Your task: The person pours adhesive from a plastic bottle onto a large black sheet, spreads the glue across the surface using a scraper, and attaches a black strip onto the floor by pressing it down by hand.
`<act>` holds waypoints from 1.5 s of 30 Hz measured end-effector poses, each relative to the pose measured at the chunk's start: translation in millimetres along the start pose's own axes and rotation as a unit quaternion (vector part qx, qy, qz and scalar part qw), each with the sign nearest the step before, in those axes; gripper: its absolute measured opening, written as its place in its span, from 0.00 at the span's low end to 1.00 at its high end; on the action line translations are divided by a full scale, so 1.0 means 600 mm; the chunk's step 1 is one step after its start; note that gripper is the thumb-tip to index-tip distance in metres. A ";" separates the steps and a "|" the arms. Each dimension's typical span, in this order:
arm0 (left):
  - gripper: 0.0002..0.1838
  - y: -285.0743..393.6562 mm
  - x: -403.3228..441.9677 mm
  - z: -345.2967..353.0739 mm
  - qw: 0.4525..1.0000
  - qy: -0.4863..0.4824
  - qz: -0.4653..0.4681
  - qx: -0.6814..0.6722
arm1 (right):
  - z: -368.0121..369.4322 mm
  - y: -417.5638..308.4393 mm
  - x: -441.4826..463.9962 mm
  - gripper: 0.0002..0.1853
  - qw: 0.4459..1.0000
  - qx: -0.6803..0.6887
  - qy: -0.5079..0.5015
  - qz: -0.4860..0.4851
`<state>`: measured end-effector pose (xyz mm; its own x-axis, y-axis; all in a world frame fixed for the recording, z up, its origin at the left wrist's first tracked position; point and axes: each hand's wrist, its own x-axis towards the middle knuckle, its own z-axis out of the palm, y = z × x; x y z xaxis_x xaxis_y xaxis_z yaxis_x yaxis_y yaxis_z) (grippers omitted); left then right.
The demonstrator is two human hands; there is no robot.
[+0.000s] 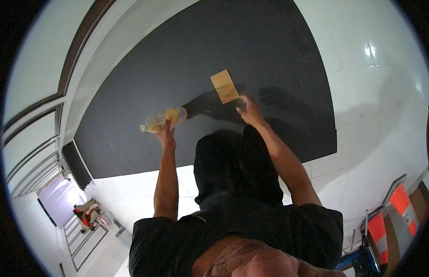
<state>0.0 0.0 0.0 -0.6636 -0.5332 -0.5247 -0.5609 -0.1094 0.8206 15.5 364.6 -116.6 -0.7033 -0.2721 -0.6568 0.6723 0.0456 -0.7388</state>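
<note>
My left hand (165, 135) is closed around a clear bottle (154, 123) with something yellowish in or on it. The bottle appears on its side in the view, its narrow neck pointing left; whether it stands or is tilted I cannot tell. A flat, light-brown rectangular piece with a wood-like surface (225, 87) lies on the black mat. Beside its lower right corner is my right hand (251, 112), thumb and forefinger apart. The forefinger's tip is at the corner; contact with it cannot be made out.
Beneath both hands spreads a large black mat (214, 41) on a white, shiny tiled floor (362, 92). Orange-and-grey items (378, 231) stand at the lower right. Far left, a pile of colored things (87, 214) sits near a bright curtain (62, 196).
</note>
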 end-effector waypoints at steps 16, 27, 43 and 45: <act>0.33 -0.064 0.123 -0.006 0.957 -0.134 -0.001 0.259 | -0.120 -0.048 0.221 0.33 0.829 -0.496 0.145 -0.212; 0.41 -0.017 0.172 0.012 0.905 -0.199 0.002 0.376 | -0.107 -0.061 0.215 0.34 0.810 -0.519 0.183 -0.202; 0.42 -0.120 0.248 -0.102 0.901 -0.265 0.036 0.341 | -0.100 -0.095 0.197 0.42 0.803 -0.535 0.181 -0.191; 0.41 -0.126 0.242 -0.104 0.911 -0.258 0.047 0.319 | -0.094 -0.099 0.182 0.43 0.804 -0.534 0.176 -0.193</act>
<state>-23.0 -121.7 -124.1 -0.7754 -0.0322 -0.6307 -0.5540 0.5140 0.6549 -114.2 386.4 -152.9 -0.9602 -0.1830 -0.2109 -0.0608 0.8741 -0.4819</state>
